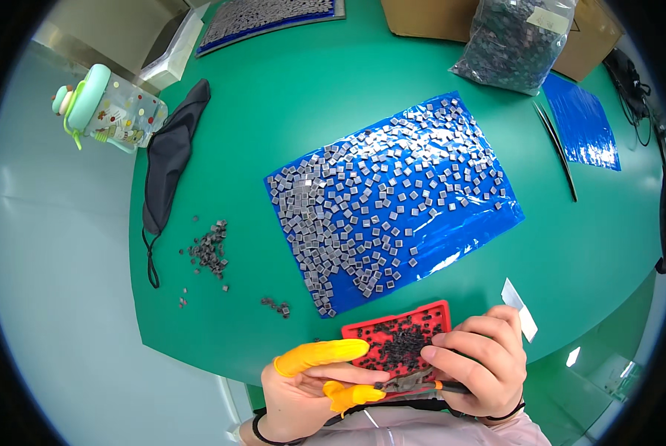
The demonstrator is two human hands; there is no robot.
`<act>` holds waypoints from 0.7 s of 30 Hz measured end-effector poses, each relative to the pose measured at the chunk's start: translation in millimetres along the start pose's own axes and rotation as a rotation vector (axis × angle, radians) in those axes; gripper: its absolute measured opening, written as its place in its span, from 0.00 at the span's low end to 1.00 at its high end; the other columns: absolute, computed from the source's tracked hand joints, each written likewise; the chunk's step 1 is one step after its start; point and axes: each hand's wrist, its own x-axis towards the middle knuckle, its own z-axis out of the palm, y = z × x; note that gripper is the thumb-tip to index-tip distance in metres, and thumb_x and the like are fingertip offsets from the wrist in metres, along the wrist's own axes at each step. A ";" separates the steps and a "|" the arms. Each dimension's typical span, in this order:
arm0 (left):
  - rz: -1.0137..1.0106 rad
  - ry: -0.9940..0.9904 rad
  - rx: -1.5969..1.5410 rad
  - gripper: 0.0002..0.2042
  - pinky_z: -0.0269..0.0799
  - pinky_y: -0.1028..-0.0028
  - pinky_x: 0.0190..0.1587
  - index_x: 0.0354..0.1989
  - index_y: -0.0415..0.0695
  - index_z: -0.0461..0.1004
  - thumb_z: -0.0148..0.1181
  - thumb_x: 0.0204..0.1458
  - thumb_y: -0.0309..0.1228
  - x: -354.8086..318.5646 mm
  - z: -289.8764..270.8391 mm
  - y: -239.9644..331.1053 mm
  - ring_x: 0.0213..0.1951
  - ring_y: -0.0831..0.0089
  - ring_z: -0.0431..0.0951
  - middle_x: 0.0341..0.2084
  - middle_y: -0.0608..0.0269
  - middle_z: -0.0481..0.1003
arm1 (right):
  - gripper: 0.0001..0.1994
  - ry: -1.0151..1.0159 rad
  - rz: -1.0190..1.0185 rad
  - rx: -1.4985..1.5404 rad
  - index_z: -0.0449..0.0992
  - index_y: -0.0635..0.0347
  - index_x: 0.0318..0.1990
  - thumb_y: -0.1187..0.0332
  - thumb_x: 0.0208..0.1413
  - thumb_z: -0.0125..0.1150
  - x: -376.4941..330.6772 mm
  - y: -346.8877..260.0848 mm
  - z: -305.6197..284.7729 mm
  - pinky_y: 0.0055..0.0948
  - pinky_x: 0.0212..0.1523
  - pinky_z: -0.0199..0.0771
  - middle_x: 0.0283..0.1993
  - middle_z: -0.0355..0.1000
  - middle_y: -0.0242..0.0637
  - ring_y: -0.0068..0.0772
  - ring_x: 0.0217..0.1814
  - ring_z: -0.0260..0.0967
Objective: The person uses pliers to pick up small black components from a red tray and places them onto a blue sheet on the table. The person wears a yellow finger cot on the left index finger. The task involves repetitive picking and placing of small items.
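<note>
Yellow finger covers sit on two fingers of my left hand (310, 383), at the near edge of the table. Its fingertips close on a small dark piece (380, 386). My right hand (485, 364) curls round a slim tool with a black-and-orange handle (453, 386); its working end is hard to make out against a greyish patch beside the left fingertips. Just beyond both hands is a shallow red tray (353, 328) of loose small black pieces, its near side partly hidden by them. My right fingertips overlap the tray's right side.
A blue sheet (452, 238) bears many small grey square pieces. Loose dark pieces (210, 249) lie left of it. Tweezers (556, 149), a bag of pieces (515, 44) and another blue sheet (582, 123) are far right. A black fabric item (171, 167) and bottle (117, 108) are left.
</note>
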 end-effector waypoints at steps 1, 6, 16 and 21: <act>0.010 -0.012 -0.018 0.25 0.79 0.76 0.36 0.51 0.29 0.69 0.69 0.42 0.15 0.1 0.3 -1.0 0.33 0.67 0.82 0.33 0.45 0.80 | 0.23 0.006 0.000 -0.002 0.80 0.53 0.38 0.71 0.24 0.65 0.4 -0.4 1.3 0.37 0.35 0.60 0.36 0.76 0.29 0.33 0.37 0.69; 0.032 0.011 0.076 0.24 0.79 0.75 0.38 0.50 0.29 0.70 0.69 0.42 0.14 0.1 5.1 3.6 0.34 0.67 0.82 0.33 0.47 0.81 | 0.22 0.026 -0.004 -0.016 0.80 0.54 0.37 0.70 0.24 0.65 2.3 -1.8 4.1 0.37 0.35 0.60 0.35 0.75 0.29 0.33 0.35 0.69; 0.037 -0.172 0.096 0.19 0.74 0.77 0.37 0.48 0.32 0.73 0.69 0.47 0.21 4.0 2.0 -1.0 0.36 0.71 0.80 0.36 0.52 0.79 | 0.24 0.110 -0.077 0.019 0.78 0.57 0.37 0.71 0.21 0.65 -1.8 2.5 5.4 0.38 0.30 0.57 0.29 0.72 0.32 0.35 0.30 0.65; 0.124 -0.242 0.219 0.12 0.76 0.78 0.38 0.40 0.36 0.80 0.68 0.46 0.17 6.0 3.4 1.8 0.36 0.72 0.80 0.38 0.57 0.79 | 0.24 0.114 -0.075 0.026 0.78 0.57 0.37 0.71 0.22 0.65 -2.4 2.8 7.1 0.37 0.29 0.57 0.29 0.71 0.32 0.36 0.30 0.65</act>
